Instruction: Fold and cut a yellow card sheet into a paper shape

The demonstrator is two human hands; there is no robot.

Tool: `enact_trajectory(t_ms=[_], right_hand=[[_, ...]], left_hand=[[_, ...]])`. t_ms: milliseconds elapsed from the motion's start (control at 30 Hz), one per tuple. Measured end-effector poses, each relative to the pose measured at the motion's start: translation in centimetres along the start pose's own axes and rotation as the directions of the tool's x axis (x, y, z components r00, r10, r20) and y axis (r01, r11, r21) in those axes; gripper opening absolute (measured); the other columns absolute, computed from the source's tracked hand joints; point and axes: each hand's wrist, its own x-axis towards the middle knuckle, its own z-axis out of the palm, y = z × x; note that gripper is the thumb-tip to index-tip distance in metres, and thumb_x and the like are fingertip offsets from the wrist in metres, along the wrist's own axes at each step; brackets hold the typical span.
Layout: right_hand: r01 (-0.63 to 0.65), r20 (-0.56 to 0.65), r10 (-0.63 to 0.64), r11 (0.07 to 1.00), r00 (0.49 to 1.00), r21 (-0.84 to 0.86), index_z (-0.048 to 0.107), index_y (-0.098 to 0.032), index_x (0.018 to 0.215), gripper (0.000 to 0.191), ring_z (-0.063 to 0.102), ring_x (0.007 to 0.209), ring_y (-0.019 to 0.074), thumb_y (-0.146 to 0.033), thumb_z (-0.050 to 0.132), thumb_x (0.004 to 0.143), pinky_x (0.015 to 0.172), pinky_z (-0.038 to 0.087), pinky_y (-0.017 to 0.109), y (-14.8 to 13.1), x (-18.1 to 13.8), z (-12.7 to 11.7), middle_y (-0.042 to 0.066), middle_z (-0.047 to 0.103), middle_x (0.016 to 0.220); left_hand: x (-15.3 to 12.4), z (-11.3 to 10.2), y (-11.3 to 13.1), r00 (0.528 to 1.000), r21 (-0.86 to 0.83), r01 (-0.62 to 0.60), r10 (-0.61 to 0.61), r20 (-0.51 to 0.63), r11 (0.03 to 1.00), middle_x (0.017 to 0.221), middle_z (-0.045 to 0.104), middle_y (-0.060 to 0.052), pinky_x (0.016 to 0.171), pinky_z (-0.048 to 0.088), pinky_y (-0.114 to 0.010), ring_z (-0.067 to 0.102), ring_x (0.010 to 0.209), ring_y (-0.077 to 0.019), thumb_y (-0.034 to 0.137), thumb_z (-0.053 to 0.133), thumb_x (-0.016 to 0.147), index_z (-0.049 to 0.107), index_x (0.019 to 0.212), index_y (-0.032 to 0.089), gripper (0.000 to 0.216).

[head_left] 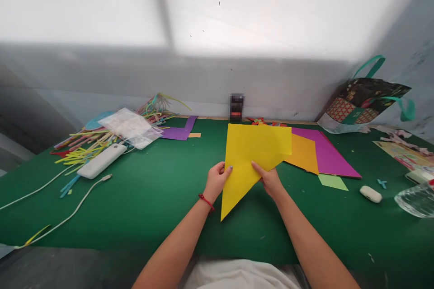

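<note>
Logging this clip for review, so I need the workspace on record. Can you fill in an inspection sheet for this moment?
Surface: green table, flat, covered edge to edge.
Job's things: yellow sheet, partly folded to a point, held above the table.
Clutter: paper strips and plastic bag far left; orange sheet lying on purple sheet at right; patterned bag in the far right corner.
Grippers: left hand and right hand each pinch the yellow sheet.
Cables: white cables run off the left edge, one plug end loose by a white power bank.
Surroundings: pale wall behind the table; no other person seen.
</note>
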Motion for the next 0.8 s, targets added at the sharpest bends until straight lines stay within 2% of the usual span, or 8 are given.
enact_trajectory(t_ms=[133,367,600,800], right_hand=[[0.011,0.022,-0.009,0.997,1.0,-0.071,0.052,-0.023,0.117,0.062,0.06,0.101,0.0279,-0.04,0.073,0.061,0.066,0.059,0.037,0.1,0.02,-0.07,0.007,0.062,0.113],[0.014,0.071,-0.006,0.995,0.997,-0.103,0.05,-0.025,0.12,0.063,0.06,0.1,0.0265,-0.038,0.072,0.063,0.068,0.058,0.037,-0.05,-0.44,0.2,0.006,0.062,0.114],[-0.006,0.083,0.012,0.997,0.997,-0.074,0.051,-0.023,0.119,0.061,0.06,0.101,0.0269,-0.038,0.073,0.063,0.07,0.058,0.038,0.13,-0.41,0.08,0.007,0.063,0.113],[0.001,0.081,0.004,0.998,0.997,-0.06,0.053,-0.023,0.115,0.058,0.059,0.103,0.0273,-0.037,0.073,0.062,0.074,0.057,0.039,-0.22,-0.64,0.31,0.007,0.062,0.114]], left_hand=[[0.34,-0.41,-0.32,0.998,0.013,0.019,-0.02,0.065,1.0,0.079,0.066,-0.007,0.062,0.051,-0.031,0.063,0.07,-0.0203,0.047,0.064,0.065,0.057,0.079,0.017,0.034],[0.75,-0.63,-0.9,0.995,0.093,-0.067,0.074,-0.073,0.993,0.076,0.064,-0.006,0.056,0.048,-0.027,0.061,0.07,-0.019,0.053,0.052,0.074,0.058,0.077,0.016,0.037],[0.79,-0.48,-0.59,0.993,-0.008,-0.102,0.101,-0.068,0.995,0.085,0.067,-0.007,0.065,0.05,-0.03,0.062,0.077,-0.0205,0.056,0.056,0.069,0.061,0.084,0.016,0.043],[0.68,-0.46,-0.55,0.99,0.009,-0.113,0.114,-0.079,0.994,0.092,0.068,-0.009,0.069,0.051,-0.032,0.063,0.084,-0.023,0.053,0.056,0.071,0.063,0.087,0.016,0.041]])
